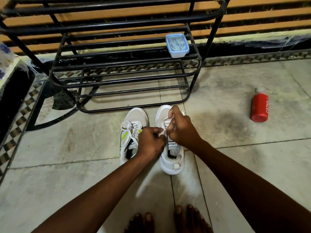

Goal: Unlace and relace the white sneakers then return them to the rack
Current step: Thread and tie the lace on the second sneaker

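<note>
Two white sneakers stand side by side on the floor tiles, toes toward the black metal rack (127, 76). The left sneaker (133, 121) has a green stripe and its lace is threaded and tied. Over the right sneaker (171, 158) my left hand (149, 142) and my right hand (180, 126) meet, each pinching a piece of its white lace (164, 132) near the tongue. My hands cover most of that shoe's eyelets.
A clear plastic box with a blue lid (177, 45) sits on a rack shelf at the right. A red bottle (259, 106) lies on the floor to the right. My bare toes (168, 219) show at the bottom edge. A dark cabinet (11, 91) stands at the left.
</note>
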